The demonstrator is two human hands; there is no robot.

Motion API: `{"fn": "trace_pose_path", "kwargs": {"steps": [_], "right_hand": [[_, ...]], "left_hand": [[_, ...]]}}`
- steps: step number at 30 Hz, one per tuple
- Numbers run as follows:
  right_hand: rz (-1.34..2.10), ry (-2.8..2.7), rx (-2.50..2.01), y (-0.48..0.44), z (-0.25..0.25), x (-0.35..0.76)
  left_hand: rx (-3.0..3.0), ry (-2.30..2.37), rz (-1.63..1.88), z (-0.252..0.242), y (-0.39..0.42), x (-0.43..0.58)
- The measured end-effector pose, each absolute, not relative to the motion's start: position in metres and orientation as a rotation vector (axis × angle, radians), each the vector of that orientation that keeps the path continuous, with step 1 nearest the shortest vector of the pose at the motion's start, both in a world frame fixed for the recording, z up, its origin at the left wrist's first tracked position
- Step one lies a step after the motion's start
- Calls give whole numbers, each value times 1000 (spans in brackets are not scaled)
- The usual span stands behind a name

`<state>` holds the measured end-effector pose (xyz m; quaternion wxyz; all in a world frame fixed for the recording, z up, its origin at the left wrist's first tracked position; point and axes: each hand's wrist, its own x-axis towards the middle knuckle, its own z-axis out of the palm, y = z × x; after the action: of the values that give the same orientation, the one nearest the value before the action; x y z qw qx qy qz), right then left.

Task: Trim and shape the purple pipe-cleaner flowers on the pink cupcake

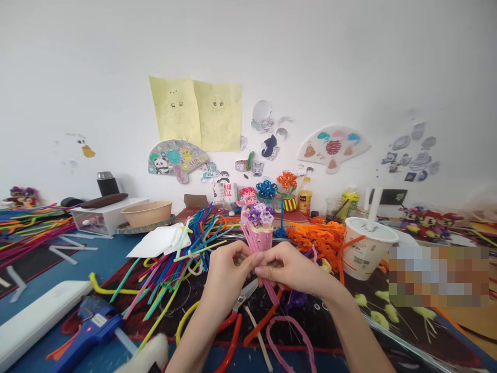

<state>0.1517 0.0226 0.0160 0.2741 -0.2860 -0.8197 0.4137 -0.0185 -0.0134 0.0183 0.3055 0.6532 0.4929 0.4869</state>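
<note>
My left hand [233,264] and my right hand [285,264] meet near the middle of the view, thumbs and fingertips pinched together. Between them they hold a bundle of pink pipe cleaners [254,238], whose lower ends hang out beneath the fingers. Just behind my fingertips stands a pink ribbed pot [264,240] topped with purple and white flowers [261,214]. Whether my fingers also touch the pot is unclear. Scissors [247,294] lie open below my hands, partly hidden by my left hand. A pink fuzzy loop [290,320] lies nearer to me.
Colourful pipe cleaners [163,280] spread to the left, beside a blue glue gun [91,326] with a small lit light. Orange pieces [316,241] and a lidded cup with straws [365,254] stand on the right. Bottles [305,197] and finished flowers [287,181] line the wall.
</note>
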Motion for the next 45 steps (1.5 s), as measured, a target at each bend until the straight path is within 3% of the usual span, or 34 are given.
{"fn": "trace_pose_path", "kwargs": {"steps": [10,24,31,39,45], "right_hand": [[1135,-2224,-776,23,16,147],[1419,-2193,-856,22,15,160],[1361,-2062,-853,23,17,159],[1534,-1954,-750,20,19,159],[1773,-1780,-681,21,17,156]], "left_hand": [[1744,1278,1235,20,-13,-19],[1685,1293,1501,20,-14,-26],[1666,1379,1683,23,-13,-30],[2174,1552,1716,17,-15,-24],[2999,1490,1640,14,-12,-28]]}}
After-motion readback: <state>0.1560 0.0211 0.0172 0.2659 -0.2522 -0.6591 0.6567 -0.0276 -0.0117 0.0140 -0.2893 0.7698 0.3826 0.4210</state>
